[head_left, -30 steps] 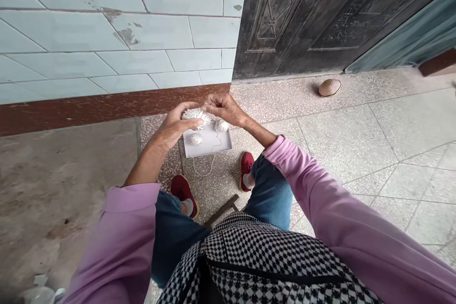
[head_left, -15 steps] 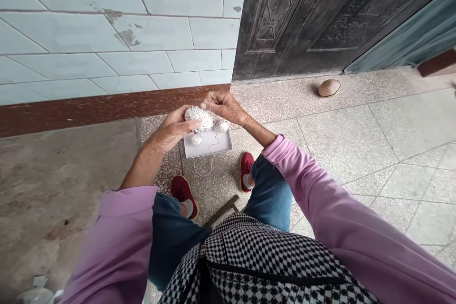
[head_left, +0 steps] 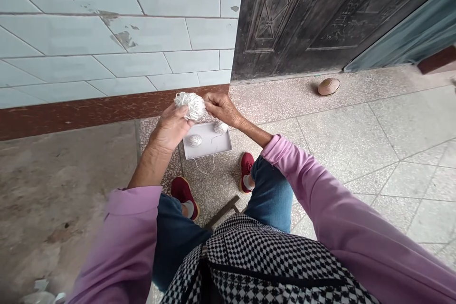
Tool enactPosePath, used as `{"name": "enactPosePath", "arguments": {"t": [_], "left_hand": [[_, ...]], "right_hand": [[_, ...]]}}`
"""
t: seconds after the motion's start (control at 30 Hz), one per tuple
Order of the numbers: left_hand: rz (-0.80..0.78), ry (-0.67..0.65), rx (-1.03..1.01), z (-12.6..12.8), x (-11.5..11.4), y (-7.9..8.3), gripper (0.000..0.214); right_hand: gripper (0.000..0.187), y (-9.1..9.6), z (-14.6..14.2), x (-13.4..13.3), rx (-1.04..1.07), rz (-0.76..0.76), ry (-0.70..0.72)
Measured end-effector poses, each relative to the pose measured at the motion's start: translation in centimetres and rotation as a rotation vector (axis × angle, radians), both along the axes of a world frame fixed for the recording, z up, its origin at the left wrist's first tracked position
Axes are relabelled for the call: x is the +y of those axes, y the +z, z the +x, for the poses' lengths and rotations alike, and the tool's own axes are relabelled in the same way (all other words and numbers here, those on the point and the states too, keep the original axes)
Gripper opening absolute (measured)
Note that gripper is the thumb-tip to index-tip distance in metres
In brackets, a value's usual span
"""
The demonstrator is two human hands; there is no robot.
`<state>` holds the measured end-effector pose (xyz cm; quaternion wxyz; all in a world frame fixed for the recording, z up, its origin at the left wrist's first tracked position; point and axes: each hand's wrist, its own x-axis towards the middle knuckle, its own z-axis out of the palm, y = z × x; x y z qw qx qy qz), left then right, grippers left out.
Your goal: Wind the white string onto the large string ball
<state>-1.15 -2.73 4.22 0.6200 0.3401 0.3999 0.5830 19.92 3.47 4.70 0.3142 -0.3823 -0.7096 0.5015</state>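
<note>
My left hand [head_left: 171, 128] is closed around a white ball of yarn [head_left: 190, 104], held up in front of me above the floor. Touching the ball's right side, my right hand [head_left: 223, 108] has its fingers pinched together on the yarn. Below the hands a white tray [head_left: 208, 149] lies on the floor. It holds a small yarn ball [head_left: 194, 140] at its left and another small yarn ball [head_left: 221, 127] at its right. A loose strand [head_left: 204, 168] hangs over the tray's near edge.
My red shoes [head_left: 183, 192] stand on the speckled floor just below the tray, with a dark stool leg [head_left: 223, 211] between my knees. A round tan object [head_left: 328, 86] lies by the dark door [head_left: 320, 14]. Pale tiled wall [head_left: 107, 33] rises at left.
Both hands have lifted the yarn ball up and slightly left, and the left hand has turned it. The tray's left small ball, partly covered before, now shows fully.
</note>
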Motion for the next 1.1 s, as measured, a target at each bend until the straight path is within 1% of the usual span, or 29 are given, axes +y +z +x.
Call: {"name": "enactPosePath", "arguments": {"t": [0.13, 0.23, 0.3, 0.33, 0.43, 0.47, 0.53, 0.6, 0.67, 0.77, 0.83, 0.93, 1.0, 1.1], "left_hand": [[0.04, 0.116, 0.016, -0.6, 0.9, -0.7, 0.049], [0.061, 0.188, 0.089, -1.3, 1.3, -1.3, 0.062], [0.089, 0.23, 0.164, -1.8, 1.4, -1.5, 0.068], [0.105, 0.243, 0.208, -1.9, 1.5, -1.5, 0.068], [0.127, 0.242, 0.342, -2.2, 1.4, -1.3, 0.062], [0.119, 0.221, 0.383, -2.1, 1.3, -1.2, 0.061], [0.085, 0.136, 0.432, -2.0, 0.9, -0.8, 0.059], [0.036, 0.011, 0.404, -1.7, 0.4, -0.3, 0.054], [-0.007, -0.11, 0.323, -1.5, -0.1, 0.1, 0.051], [-0.025, -0.221, 0.227, -1.2, -0.6, 0.4, 0.054], [-0.021, -0.272, 0.2, -1.2, -0.7, 0.3, 0.06], [-0.004, -0.313, 0.185, -1.5, -0.5, 0.2, 0.067], [0.002, -0.307, 0.188, -1.8, -0.3, 0.1, 0.069], [-0.017, -0.287, 0.202, -1.9, -0.3, 0.2, 0.063]], "right_hand": [[0.048, 0.3, -0.4, -1.1, -0.166, 0.074, 0.066], [0.046, 0.1, -0.6, -1.6, -0.181, 0.109, 0.166], [0.044, 0.1, -0.5, -1.9, -0.164, 0.08, 0.237], [0.042, 0.2, -0.5, -2.0, -0.153, 0.049, 0.262], [0.041, 1.0, -0.2, -2.2, -0.108, -0.055, 0.259], [0.041, 1.3, -0.1, -2.2, -0.091, -0.076, 0.234], [0.042, 1.9, 0.4, -1.8, -0.052, -0.079, 0.17], [0.043, 2.1, 0.9, -1.3, -0.005, -0.043, 0.112], [0.045, 1.8, 1.6, -0.7, 0.047, 0.005, 0.076], [0.051, 0.7, 2.1, 0.2, 0.132, 0.064, 0.054], [0.059, -0.1, 2.0, 0.7, 0.182, 0.079, 0.045], [0.071, -1.0, 1.6, 1.1, 0.205, 0.057, 0.025], [0.075, -1.2, 1.4, 1.2, 0.217, 0.051, 0.021], [0.078, -1.2, 1.3, 1.1, 0.247, 0.076, 0.006]]}}
